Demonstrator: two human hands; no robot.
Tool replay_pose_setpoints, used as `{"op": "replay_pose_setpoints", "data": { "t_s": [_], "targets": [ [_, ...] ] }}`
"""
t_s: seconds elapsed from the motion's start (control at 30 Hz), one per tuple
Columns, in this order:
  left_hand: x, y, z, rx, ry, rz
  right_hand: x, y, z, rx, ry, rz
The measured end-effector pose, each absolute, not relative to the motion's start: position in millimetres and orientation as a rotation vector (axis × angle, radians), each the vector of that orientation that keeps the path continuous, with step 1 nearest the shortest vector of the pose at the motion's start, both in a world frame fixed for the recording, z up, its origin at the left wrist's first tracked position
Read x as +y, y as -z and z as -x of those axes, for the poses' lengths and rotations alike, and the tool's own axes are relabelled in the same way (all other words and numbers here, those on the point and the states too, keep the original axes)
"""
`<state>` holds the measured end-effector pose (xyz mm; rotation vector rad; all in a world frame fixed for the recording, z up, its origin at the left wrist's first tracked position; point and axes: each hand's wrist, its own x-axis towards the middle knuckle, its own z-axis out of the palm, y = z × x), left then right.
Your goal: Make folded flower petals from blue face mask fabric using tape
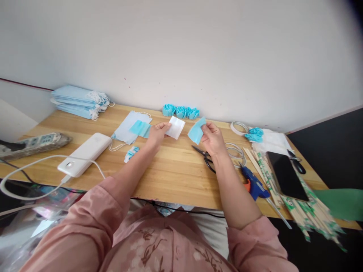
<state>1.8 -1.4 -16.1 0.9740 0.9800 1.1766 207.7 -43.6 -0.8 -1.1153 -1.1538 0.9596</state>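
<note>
A person in pink sleeves works at a wooden desk (170, 177) set against a white wall, a small piece of mask fabric in each hand. The left hand (157, 133) has its grip pinched shut on a white square of fabric (175, 127); the right hand (212, 138) is closed on a blue piece of fabric (196, 131), the two held just apart above the far middle of the desk. The layers of a cut face mask appear to be in the course of being separated. Black scissors (204, 156) lie on the desk under the right wrist, with a blue glue gun (253, 184) nearer and to the right. Three finished blue fabric rosettes (180, 111) sit by the wall, a stack of face masks (78, 100) at the far left. No container is in view; wrapped chopsticks (300, 204) lie loose under a phone (286, 175).
</note>
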Motion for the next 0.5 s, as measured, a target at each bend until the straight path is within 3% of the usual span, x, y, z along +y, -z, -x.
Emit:
{"op": "replay_pose_setpoints", "data": {
  "t_s": [0.5],
  "targets": [
    [-17.0,11.7,-12.4,0.917,-1.056,-1.136,-38.3,17.7,-193.4,-1.289,-0.89,1.227]
  ]
}}
